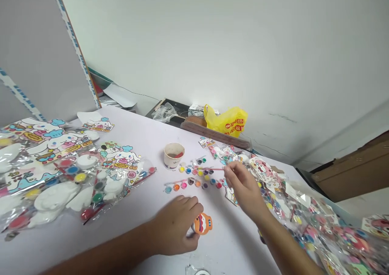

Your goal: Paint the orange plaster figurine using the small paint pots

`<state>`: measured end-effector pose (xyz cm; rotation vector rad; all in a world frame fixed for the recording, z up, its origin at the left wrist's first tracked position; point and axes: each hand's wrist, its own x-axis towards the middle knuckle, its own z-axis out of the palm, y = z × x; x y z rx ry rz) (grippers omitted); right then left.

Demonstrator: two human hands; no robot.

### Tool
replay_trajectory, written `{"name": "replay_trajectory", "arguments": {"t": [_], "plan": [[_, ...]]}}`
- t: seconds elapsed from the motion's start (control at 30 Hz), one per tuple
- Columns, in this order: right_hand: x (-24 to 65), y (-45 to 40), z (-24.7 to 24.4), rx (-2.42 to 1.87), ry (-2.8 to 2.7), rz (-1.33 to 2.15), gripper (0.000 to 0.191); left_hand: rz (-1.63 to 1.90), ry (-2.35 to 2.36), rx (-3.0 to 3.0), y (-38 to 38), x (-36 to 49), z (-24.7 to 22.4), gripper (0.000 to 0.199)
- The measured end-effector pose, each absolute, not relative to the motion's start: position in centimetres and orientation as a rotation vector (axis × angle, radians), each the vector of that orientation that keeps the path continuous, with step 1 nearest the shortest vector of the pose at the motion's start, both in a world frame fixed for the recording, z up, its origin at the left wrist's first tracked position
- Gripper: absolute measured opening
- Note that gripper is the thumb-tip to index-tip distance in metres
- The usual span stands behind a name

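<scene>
My left hand (179, 228) is closed round a small painted figure (205, 224), orange with white, red and dark parts, near the table's front. In my right hand (240, 181) is a thin red paintbrush (214, 169), pinched near its end and pointing left. The brush tip lies over the strips of small paint pots (195, 172) in many colours. A second row of pots (191, 181) sits just in front of them. Behind and left of the pots stands a paper cup (174, 155) with something red inside.
Clear bags with white plaster figures and paints (57, 194) cover the table's left side. More such bags (291, 210) lie along the right. A yellow plastic bag (227, 121) and a brown board (212, 135) are at the back edge, before the wall.
</scene>
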<state>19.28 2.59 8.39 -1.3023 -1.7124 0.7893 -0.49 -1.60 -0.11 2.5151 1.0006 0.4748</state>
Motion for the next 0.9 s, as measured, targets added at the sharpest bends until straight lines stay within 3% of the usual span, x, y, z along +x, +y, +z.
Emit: {"name": "replay_trajectory", "arguments": {"t": [0.27,0.43,0.9], "plan": [[10.5,10.7,12.1,-1.206,-2.365,0.272,0.013,0.462,1.002,2.528,-1.4,-0.5,-0.2,0.021],[7.4,13.2,11.0,-1.265,-2.567,0.222,0.006,0.478,1.003,2.512,-1.2,-0.5,-0.2,0.02],[7.2,14.3,9.8,-1.324,-2.631,0.23,0.012,0.468,1.004,2.509,-1.3,-0.5,0.0,0.02]]}}
